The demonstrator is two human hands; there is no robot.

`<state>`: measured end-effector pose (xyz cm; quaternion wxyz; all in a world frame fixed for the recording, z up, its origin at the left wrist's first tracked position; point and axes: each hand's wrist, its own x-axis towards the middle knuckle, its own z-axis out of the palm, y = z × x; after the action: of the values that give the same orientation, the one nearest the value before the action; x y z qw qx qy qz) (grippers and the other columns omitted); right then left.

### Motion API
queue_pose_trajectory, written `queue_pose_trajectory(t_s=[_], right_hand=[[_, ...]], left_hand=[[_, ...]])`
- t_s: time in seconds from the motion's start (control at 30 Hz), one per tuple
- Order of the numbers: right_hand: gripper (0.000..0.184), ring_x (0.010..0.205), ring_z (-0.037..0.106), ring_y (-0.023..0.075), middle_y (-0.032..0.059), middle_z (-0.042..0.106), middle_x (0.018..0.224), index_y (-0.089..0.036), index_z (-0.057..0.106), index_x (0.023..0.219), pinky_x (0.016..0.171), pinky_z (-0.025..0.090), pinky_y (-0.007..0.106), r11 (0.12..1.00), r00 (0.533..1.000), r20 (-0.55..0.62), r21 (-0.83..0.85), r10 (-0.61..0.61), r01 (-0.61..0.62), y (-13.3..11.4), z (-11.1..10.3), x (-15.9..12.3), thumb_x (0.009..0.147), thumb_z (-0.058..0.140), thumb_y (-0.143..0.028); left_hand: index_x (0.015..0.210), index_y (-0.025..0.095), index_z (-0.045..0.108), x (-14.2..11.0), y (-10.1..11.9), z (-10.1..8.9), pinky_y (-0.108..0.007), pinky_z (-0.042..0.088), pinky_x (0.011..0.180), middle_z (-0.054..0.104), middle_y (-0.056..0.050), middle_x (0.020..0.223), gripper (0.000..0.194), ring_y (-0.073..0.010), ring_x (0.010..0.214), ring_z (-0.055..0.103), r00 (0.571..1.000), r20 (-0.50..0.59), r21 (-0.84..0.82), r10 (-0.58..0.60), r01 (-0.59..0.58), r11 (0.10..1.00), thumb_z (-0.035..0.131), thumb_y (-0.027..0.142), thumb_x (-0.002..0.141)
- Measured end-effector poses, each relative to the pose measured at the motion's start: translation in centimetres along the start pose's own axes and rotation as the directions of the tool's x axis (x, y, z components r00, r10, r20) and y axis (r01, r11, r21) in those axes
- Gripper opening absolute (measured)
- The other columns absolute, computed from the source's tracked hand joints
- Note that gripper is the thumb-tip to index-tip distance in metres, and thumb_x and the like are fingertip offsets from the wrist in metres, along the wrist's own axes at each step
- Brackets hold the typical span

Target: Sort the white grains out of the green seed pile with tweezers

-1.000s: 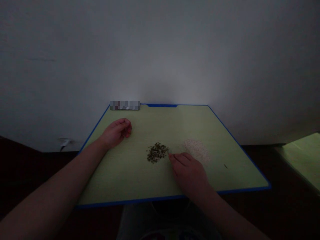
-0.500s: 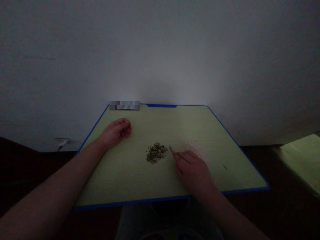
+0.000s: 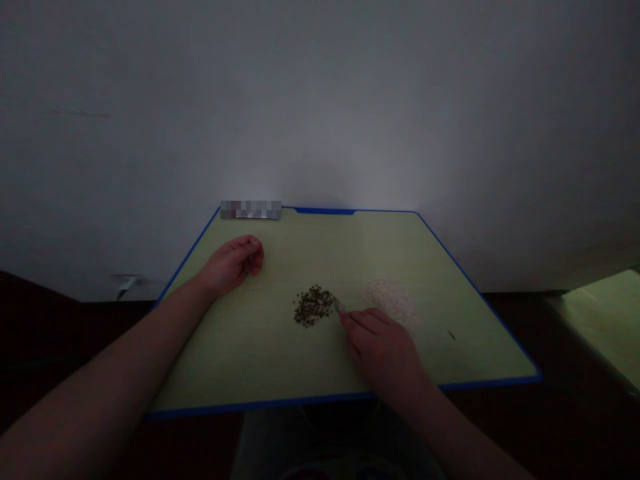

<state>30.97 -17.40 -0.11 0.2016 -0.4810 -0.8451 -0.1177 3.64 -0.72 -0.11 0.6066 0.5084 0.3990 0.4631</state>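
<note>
My right hand point(image 3: 383, 347) pinches a small, thin, tweezer-like tool point(image 3: 337, 305), of which only the short pale tip shows past the fingers. That tip points at the right edge of a loose pile of small dark beans or seeds point(image 3: 314, 305), with some pale grains among them. Just beyond and right of my right hand lies a spread of pale, rice-like grains point(image 3: 393, 300), partly behind the hand. My left hand point(image 3: 234, 265) rests on the left of the board, away from both piles, its fingers curled in a loose fist with nothing visible in them.
The pale green tabletop point(image 3: 280, 363) has a blue rim and stands against a grey wall. A blurred-out flat item point(image 3: 251, 210) lies at its back left corner. A thin brown sliver point(image 3: 451, 335) is at the right. Another pale surface point(image 3: 605, 320) stands farther right.
My right hand has shifted slightly left, bringing the tool's tip up to the dark pile's edge. My left hand stays in place.
</note>
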Motion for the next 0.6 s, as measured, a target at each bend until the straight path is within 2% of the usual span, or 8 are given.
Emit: queue_pose_trajectory(t_s=[0.23,0.43,0.6], right_hand=[[0.031,0.083,0.064,0.0219,0.0107,0.075,0.097,-0.01,0.069,0.112,0.072,0.055,0.033,1.0,0.999,0.04,0.008,0.024,-0.024,0.1,0.5,0.7,0.083,0.058,-0.004],[0.032,0.085,0.064,0.0233,0.0117,0.074,0.101,-0.01,0.069,0.113,0.074,0.055,0.035,0.989,0.987,0.086,-0.079,0.133,-0.127,1.0,0.0,0.6,0.084,0.056,-0.005],[0.033,0.083,0.064,0.0223,0.0108,0.075,0.096,-0.01,0.07,0.113,0.074,0.055,0.033,0.998,0.997,0.042,-0.037,0.057,-0.056,0.7,-0.2,0.5,0.083,0.057,-0.005]], left_hand=[[0.067,0.018,0.055,0.0,0.1,0.1,-0.02,0.035,0.04,0.056,0.002,0.054,0.018,-0.0085,0.043,0.05,1.0,0.002,0.017,-0.016,0.016,1.0,0.064,0.031,0.075],[0.067,0.018,0.055,0.1,0.0,0.1,-0.02,0.034,0.04,0.055,0.001,0.053,0.017,-0.0086,0.043,0.049,1.0,0.001,0.012,-0.015,0.015,1.0,0.064,0.031,0.075],[0.068,0.018,0.056,0.1,0.0,0.0,-0.021,0.034,0.04,0.056,0.001,0.053,0.017,-0.0085,0.043,0.049,1.0,0.0,0.004,-0.007,0.007,1.0,0.065,0.031,0.074]])
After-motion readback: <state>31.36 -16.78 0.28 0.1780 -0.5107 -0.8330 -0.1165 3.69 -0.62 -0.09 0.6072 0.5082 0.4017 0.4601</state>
